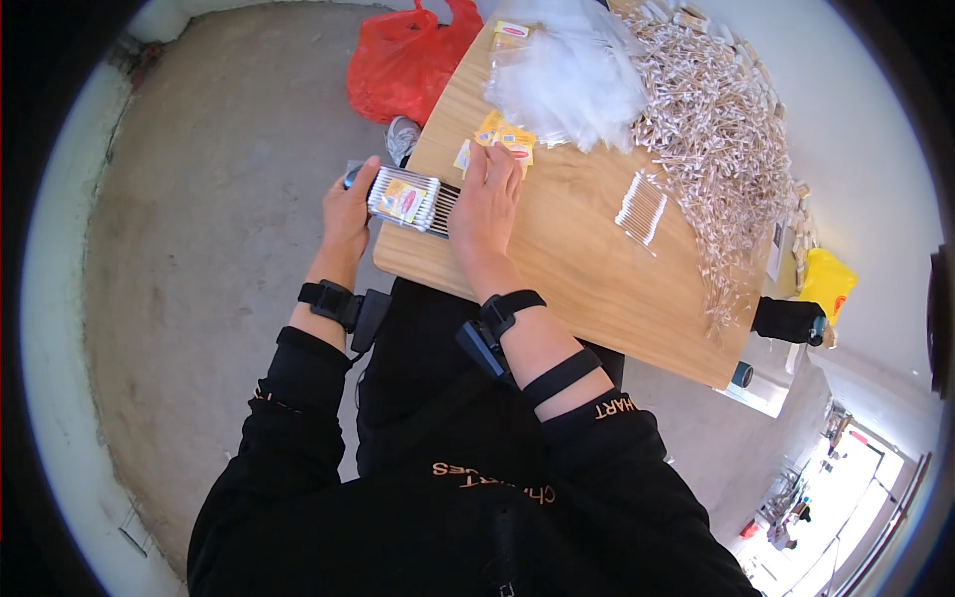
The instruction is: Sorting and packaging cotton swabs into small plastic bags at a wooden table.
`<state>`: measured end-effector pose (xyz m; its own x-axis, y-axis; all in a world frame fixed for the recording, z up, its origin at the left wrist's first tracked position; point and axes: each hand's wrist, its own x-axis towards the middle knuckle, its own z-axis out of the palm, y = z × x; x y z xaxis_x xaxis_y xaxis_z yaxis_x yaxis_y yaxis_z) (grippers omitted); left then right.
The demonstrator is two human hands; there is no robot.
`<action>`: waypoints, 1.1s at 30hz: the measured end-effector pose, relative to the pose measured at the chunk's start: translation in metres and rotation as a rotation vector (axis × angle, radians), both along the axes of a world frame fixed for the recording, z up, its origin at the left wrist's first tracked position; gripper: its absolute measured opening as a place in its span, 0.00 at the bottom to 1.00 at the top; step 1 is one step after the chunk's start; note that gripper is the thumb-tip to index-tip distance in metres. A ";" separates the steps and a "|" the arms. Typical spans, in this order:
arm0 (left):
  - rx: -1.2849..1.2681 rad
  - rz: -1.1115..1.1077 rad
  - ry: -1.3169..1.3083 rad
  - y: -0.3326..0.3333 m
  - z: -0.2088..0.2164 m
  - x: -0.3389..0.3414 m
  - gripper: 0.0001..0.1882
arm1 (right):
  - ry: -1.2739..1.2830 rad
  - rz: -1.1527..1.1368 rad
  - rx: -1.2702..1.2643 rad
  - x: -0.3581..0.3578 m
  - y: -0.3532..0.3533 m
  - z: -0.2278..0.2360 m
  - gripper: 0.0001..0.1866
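At the table's left corner my left hand (346,211) is closed on the end of a pack of cotton swabs (398,199). The swabs lie side by side, with a yellow and white label among them, and a bit of clear film shows by my thumb. A dark slatted piece (445,211) sticks out from the pack's right end, partly hidden under my right hand (485,204). That hand rests with its fingers stretched out, the tips at several yellow label cards (509,137). Whether the fingertips press on a card cannot be made out.
Clear plastic bags (567,80) lie piled on the wooden table (567,249). A big heap of loose cotton swabs (711,129) covers its right side, and a small row of swabs (642,207) lies nearer. A red plastic bag (403,65) stands past the left edge.
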<state>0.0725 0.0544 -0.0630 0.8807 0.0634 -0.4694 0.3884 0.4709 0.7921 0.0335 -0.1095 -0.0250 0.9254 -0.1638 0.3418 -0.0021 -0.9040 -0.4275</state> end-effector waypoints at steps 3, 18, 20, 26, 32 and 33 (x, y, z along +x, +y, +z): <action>0.043 0.010 -0.013 -0.006 0.008 0.000 0.16 | -0.021 -0.003 0.034 0.003 0.006 0.003 0.20; 0.175 0.031 -0.038 -0.004 0.022 -0.002 0.14 | -0.126 -0.140 0.932 -0.031 0.029 0.015 0.25; 0.242 0.020 -0.032 -0.010 0.025 -0.001 0.14 | -0.179 -0.147 0.968 -0.024 0.039 0.014 0.24; 0.236 0.010 -0.037 -0.007 0.029 -0.006 0.13 | -0.147 -0.196 1.027 -0.014 0.069 0.018 0.24; 0.229 -0.037 -0.045 -0.007 0.021 -0.008 0.11 | -0.104 -0.082 0.896 -0.017 0.066 0.013 0.25; 0.287 -0.039 -0.084 -0.007 0.018 -0.005 0.12 | -0.113 -0.101 0.894 -0.016 0.064 0.014 0.25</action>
<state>0.0678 0.0475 -0.0445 0.9202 0.1482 -0.3624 0.3290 0.2090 0.9209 0.0175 -0.0450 -0.0113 0.8609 -0.4904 0.1356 0.0209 -0.2322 -0.9724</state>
